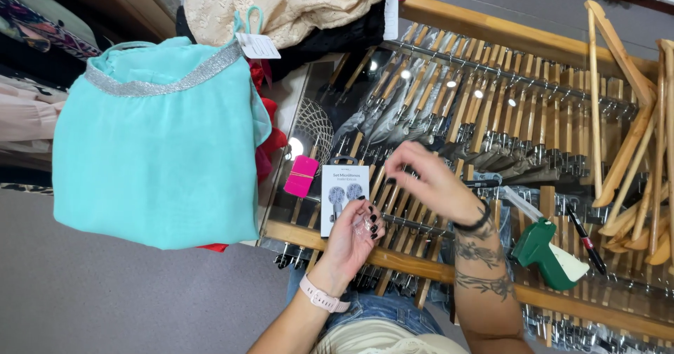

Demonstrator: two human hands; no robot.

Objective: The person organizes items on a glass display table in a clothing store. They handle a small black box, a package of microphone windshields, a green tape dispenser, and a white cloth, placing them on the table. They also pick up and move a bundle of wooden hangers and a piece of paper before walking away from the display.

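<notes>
Item: small clear plastic piece [363,227], glossy and see-through, its exact shape too small to tell. It lies in the cupped palm of the left hand [351,238], above the near wooden rail of the surface [491,24].

Surface: a glass-topped wooden-framed case. Under the glass lie rows of wooden hangers [484,94] with metal hooks, packed side by side and filling the case from rail to rail.

On the glass: a white retail card [344,192] printed with two round grey objects, upright just beyond the left hand's fingertips; a pink card wound with thin bands [301,175] to its left; a green tagging gun [547,259] with a white nose, to the right of the right forearm; a black pen [584,238] just beside the gun. Loose wooden hangers [632,143] are piled at the right edge.

Left of the case: a folded turquoise garment [154,143] with a silver glitter band and a white paper tag [257,45]; red fabric shows beneath it. Cream lace cloth [281,3] lies beyond.

Left grip: fingers curled loosely inward around the clear piece, dark-painted nails, pale pink watch on the wrist.

Right hand [428,182]: raised just above the left, fingertips drawn together over the card's upper edge; whether they pinch anything cannot be told. Black band on the wrist, tattooed forearm.
</notes>
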